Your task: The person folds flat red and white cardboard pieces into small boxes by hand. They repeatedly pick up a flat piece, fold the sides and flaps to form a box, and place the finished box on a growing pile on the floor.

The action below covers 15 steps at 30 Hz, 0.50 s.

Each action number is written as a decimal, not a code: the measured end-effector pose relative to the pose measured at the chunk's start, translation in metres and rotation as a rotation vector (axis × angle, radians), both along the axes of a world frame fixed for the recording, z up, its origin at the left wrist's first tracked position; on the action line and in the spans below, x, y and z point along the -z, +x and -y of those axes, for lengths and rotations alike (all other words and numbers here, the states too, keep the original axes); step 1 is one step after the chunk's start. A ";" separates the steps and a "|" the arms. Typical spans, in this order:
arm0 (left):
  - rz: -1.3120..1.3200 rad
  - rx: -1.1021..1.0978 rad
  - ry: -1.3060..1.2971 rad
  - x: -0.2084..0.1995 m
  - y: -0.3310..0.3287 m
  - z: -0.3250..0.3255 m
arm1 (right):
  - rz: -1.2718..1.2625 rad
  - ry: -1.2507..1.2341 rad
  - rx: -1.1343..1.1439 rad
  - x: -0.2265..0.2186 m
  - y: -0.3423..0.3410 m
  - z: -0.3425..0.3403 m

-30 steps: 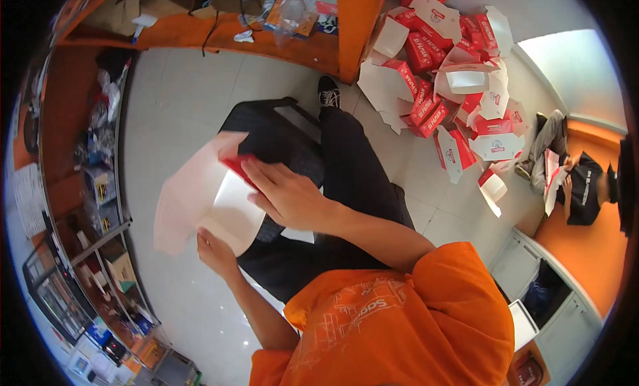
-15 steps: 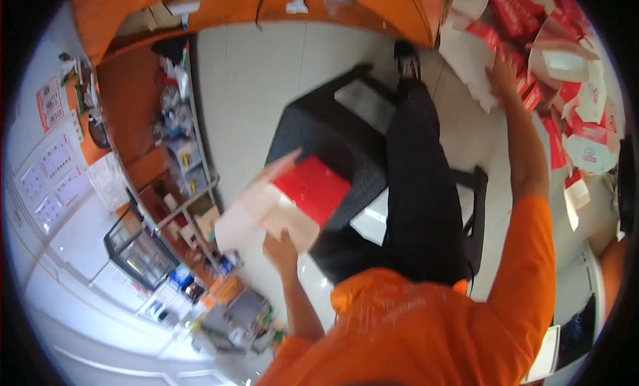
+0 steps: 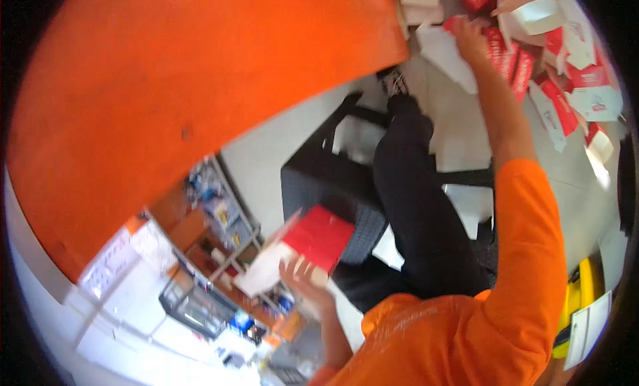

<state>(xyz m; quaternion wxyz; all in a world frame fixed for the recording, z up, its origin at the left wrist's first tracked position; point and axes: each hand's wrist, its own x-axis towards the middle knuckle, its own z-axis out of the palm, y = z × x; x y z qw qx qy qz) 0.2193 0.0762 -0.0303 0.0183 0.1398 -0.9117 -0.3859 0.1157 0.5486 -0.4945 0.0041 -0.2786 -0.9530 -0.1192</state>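
Observation:
My left hand [image 3: 303, 279] holds a flat red and white cardboard box blank [image 3: 299, 249] low at my left side, above a black crate [image 3: 333, 186]. My right arm, in an orange sleeve, stretches far out to the upper right. There my right hand [image 3: 469, 36] touches a flat white sheet of card [image 3: 449, 53] at the edge of a pile of red and white boxes [image 3: 566, 80] on the floor. Whether the fingers close on that sheet is not clear. My black trouser leg [image 3: 419, 193] runs between the two hands.
A large orange surface [image 3: 166, 86] fills the upper left. Shelves with small goods [image 3: 213, 219] stand at the left on the pale floor. Several folded and flat boxes lie scattered at the top right. A yellow object and a white card [image 3: 586, 319] hang at the lower right.
My head has turned, so the view swung left and the orange surface now fills the top. My right hand went from the box blank out to the pile; the left hand keeps the blank.

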 end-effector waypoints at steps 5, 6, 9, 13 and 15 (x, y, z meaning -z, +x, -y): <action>0.089 0.229 -0.479 0.022 -0.012 -0.042 | 0.279 -0.568 0.034 0.002 0.016 -0.009; 0.099 0.197 -0.477 0.021 -0.009 -0.043 | 0.272 -0.663 0.033 -0.015 0.017 0.001; 0.172 0.149 -0.485 0.018 -0.017 -0.051 | 0.322 -0.703 -0.016 -0.026 0.037 0.013; 0.207 0.098 -0.628 0.011 -0.019 -0.059 | 0.264 -0.749 0.138 -0.023 0.049 0.033; 0.146 0.107 -0.538 0.013 -0.023 -0.066 | 0.190 -0.604 0.117 -0.007 0.049 0.045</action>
